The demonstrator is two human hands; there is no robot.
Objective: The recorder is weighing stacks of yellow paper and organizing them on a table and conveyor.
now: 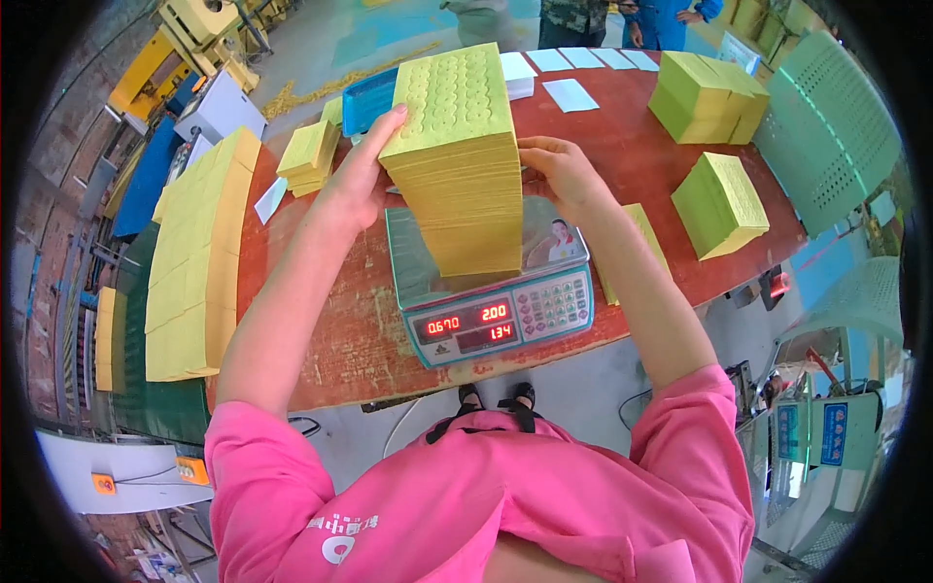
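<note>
A tall stack of yellow embossed paper sheets [457,175] stands on the pan of a digital weighing scale [437,335] with lit red digits and a keypad. My left hand [360,185] is pressed against the stack's left side, its thumb up at the top edge; the other fingers are mostly hidden. On the right side, my right hand [564,175] has its bent fingers against the upper part of the stack, so the sheets are held between both hands. The stack leans slightly, and its top shows rows of round embossed shapes.
The red worn table [321,360] carries more yellow stacks [719,209], a larger yellow block [705,97], a blue tray [369,102] and white sheets [571,95]. Long yellow piles [199,262] line the left. Other people [661,24] stand beyond the far edge. A perforated green chair back [826,131] is at right.
</note>
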